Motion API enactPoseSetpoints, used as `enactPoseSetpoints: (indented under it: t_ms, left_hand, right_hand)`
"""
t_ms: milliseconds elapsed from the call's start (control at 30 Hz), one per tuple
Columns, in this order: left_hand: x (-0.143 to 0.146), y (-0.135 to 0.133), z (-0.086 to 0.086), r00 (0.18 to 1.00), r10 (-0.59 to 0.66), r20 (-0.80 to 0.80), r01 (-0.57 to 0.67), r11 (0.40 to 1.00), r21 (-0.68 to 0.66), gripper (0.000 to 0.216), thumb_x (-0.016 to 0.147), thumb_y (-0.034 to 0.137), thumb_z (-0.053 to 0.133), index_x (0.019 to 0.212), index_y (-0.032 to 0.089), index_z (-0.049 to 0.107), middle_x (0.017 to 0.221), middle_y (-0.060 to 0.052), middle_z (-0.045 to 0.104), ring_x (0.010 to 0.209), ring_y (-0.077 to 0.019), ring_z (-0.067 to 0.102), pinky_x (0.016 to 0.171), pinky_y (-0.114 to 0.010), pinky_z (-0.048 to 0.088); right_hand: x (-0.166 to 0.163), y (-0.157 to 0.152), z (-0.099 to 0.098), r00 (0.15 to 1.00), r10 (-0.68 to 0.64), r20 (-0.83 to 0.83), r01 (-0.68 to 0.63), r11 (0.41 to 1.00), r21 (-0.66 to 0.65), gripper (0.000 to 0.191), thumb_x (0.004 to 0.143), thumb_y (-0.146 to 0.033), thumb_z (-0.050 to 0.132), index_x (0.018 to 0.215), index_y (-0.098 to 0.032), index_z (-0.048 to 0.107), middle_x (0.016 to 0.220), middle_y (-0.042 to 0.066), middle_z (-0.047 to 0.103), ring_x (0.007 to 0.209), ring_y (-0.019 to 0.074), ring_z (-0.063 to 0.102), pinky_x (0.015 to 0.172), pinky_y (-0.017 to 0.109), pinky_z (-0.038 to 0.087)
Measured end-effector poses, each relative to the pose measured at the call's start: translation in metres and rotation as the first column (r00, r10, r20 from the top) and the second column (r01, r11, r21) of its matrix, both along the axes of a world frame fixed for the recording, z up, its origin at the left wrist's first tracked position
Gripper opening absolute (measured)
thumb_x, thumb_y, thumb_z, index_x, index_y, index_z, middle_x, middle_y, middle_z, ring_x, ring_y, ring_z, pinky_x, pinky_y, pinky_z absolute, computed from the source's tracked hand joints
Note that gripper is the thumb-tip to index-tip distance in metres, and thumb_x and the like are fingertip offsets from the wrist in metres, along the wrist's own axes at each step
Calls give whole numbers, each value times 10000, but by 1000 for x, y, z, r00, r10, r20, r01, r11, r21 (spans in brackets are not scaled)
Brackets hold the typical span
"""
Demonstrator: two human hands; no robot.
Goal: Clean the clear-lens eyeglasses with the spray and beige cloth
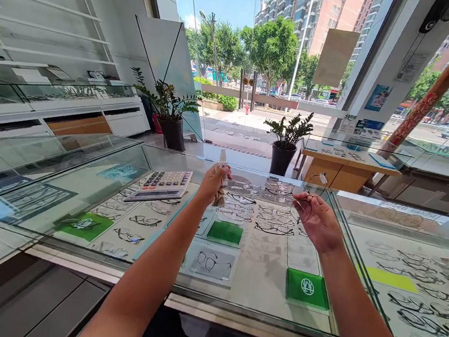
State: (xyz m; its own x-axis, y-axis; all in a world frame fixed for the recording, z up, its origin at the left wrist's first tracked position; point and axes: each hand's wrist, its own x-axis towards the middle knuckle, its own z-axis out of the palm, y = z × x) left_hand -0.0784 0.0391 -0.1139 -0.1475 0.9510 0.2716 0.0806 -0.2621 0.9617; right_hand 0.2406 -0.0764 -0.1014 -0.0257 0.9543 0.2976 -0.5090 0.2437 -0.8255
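While they hover near the far edge of the glass desk (pixel 260 281), the left hand (pixel 211 184) clenches a small bottle (pixel 223 167) and the right hand (pixel 319 223) has thin glasses (pixel 309 197) in its grip. A calculator (pixel 161 184) sits left; the nearer desk top is open room.

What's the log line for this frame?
left hand: holds small bottle, cloth | right hand: holds glasses | over glass counter | calculator left

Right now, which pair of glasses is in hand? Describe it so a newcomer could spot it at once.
Find the long glass display counter facing the shop window. Over its middle, the right hand is raised. The thin dark-rimmed glasses held in it are the only pair above the glass; all the others lie under it, inside the counter.
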Motion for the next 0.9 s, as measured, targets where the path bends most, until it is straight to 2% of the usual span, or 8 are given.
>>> enactPoseSetpoints:
  t_ms: [133, 233, 300, 367, 467, 567, 633, 900]
  left_hand:
    - [34, -35, 13, 932, -317, 174, 324, 946, -16, 401, 747, 456, 680, 1040, 228, 527, 885, -21, 618, 793, -184, 647, 583, -265, 516]
    - [53, -56, 14, 695, -545, 470, 609, 793, 19, 365, 687, 257, 798, 965, 220, 563, 762, 27, 533, 685, -129, 547, 511, -189, 408]
    - [61, -65, 14, 571, -593, 568, 703, 711, 35, 326, 725, 384, 829, 857, 191, 602, 694, 27, 483, 623, -114, 487, 480, -183, 352]
    - [66, -69, 14, 519, -614, 595, 755, 655, 17, 517, 768, 657, 766, 719, 173, 592, 641, 14, 447, 584, -118, 457, 460, -201, 325]
    - [70, -71, 12, 571, -621, 537, 751, 659, -38, 742, 764, 914, 581, 606, 190, 529, 570, 8, 404, 537, -133, 426, 437, -227, 283]
    - [73, -69, 5, 805, -549, 225, 569, 822, -31, 774, 795, 939, 506, 589, 194, 537, 547, -1, 441, 499, -123, 401, 456, -253, 291]
    - [76, -68, 0, 897, -441, 15, 440, 897, 31, 747, 797, 896, 582, 580, 182, 548, 555, -3, 470, 496, -107, 390, 485, -257, 294]
    - [77, -70, -9, 923, -343, -173, 361, 929, 79, 669, 824, 791, 676, 599, 177, 536, 574, 18, 452, 528, -101, 393, 522, -256, 290]
  right_hand:
    - [-8, -3, 0, 999, -30, 22, 30, 999, -39, 197, 801, -424, 911, 888, -274, 818, 1045, 33, 811, 1079, 209, 722, 1133, 413, 521]
    - [-16, -5, -1, 998, -48, 48, 51, 997, -64, 225, 778, -428, 929, 890, -265, 822, 1012, 31, 817, 1066, 201, 719, 1076, 391, 537]
    - [-20, -6, -1, 996, -75, 57, 79, 994, -81, 253, 752, -444, 945, 874, -261, 820, 992, 28, 818, 1050, 198, 716, 1040, 381, 543]
    - [-25, -5, -3, 993, -102, 66, 108, 989, -96, 285, 723, -467, 960, 858, -261, 817, 977, 25, 818, 1029, 199, 713, 1016, 383, 544]
    - [-30, -6, -7, 990, -100, 102, 111, 987, -114, 313, 712, -502, 960, 848, -262, 812, 965, 23, 817, 1002, 203, 709, 1006, 396, 537]
    - [-37, -8, -14, 988, -63, 142, 80, 990, -118, 312, 728, -513, 948, 858, -266, 807, 958, 22, 821, 981, 205, 707, 1002, 403, 527]
    - [-40, -9, -17, 987, -30, 155, 50, 991, -126, 312, 726, -507, 950, 864, -268, 804, 960, 23, 828, 994, 211, 713, 1004, 403, 519]
    - [-49, -13, -26, 979, 73, 190, -48, 990, -132, 240, 793, -450, 919, 845, -256, 787, 930, 12, 805, 1059, 216, 724, 1009, 369, 496]
